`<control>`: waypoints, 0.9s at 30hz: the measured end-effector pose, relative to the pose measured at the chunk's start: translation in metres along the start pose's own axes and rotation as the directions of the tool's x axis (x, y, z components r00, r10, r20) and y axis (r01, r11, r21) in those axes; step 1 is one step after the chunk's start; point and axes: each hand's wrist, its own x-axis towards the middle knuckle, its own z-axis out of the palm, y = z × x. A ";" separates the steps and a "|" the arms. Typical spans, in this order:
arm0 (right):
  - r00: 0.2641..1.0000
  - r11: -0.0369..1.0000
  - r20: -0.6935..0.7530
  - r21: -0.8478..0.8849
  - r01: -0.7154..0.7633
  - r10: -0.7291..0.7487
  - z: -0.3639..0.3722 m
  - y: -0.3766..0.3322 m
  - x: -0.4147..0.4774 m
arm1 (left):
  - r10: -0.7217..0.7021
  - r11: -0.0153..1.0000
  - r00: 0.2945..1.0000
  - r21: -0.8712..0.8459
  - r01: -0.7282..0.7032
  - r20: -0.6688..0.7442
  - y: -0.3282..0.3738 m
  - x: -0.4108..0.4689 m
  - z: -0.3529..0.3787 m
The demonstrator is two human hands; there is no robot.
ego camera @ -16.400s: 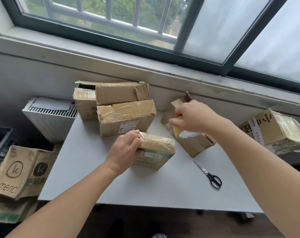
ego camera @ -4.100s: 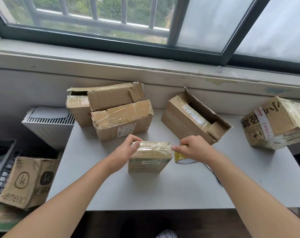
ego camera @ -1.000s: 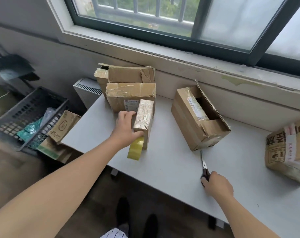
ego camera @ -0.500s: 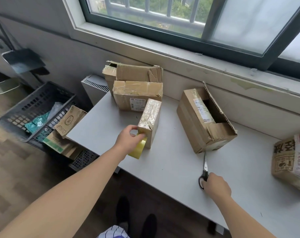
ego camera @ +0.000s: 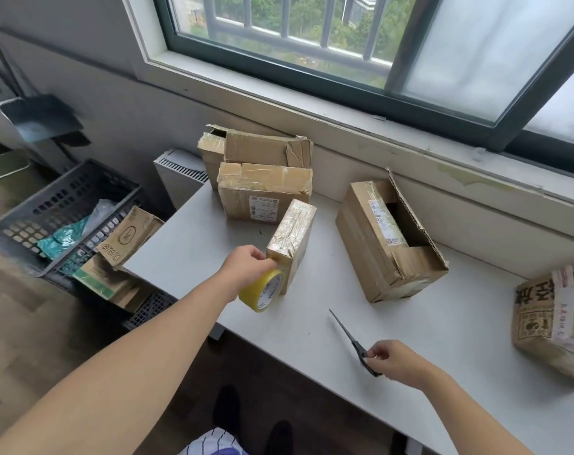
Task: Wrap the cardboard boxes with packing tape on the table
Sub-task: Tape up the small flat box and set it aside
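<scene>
L hand (ego camera: 246,267) curls round the tape roll (ego camera: 262,293), holding it against the near end of the small box (ego camera: 292,238). That box stands on its narrow side mid-table (ego camera: 312,330), shiny w/ tape. R hand (ego camera: 399,362) grips the scissors (ego camera: 351,339) by the handles, blades together & pointing away, near the front edge. Open box (ego camera: 377,244) sits just right of the small one. Two taped boxes (ego camera: 266,192) are behind it by the wall, and another box (ego camera: 548,320) is far right.
</scene>
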 end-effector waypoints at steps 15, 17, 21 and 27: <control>0.928 0.931 0.145 0.185 0.316 -0.344 -0.043 -0.128 -0.035 | 0.108 0.994 0.991 -0.004 -0.108 0.078 0.001 0.003 -0.007; 0.934 0.932 0.116 0.177 0.316 -0.339 -0.042 -0.132 -0.032 | 0.115 0.993 0.985 -0.008 -0.115 0.127 0.002 0.004 -0.009; 0.938 0.934 0.075 0.149 0.325 -0.338 -0.044 -0.139 -0.030 | 0.120 0.992 0.975 0.024 -0.127 0.187 0.004 0.005 -0.011; 0.933 0.922 0.027 0.164 0.350 -0.359 -0.041 -0.151 -0.024 | 0.111 0.990 0.969 0.065 -0.128 0.219 0.006 0.009 -0.009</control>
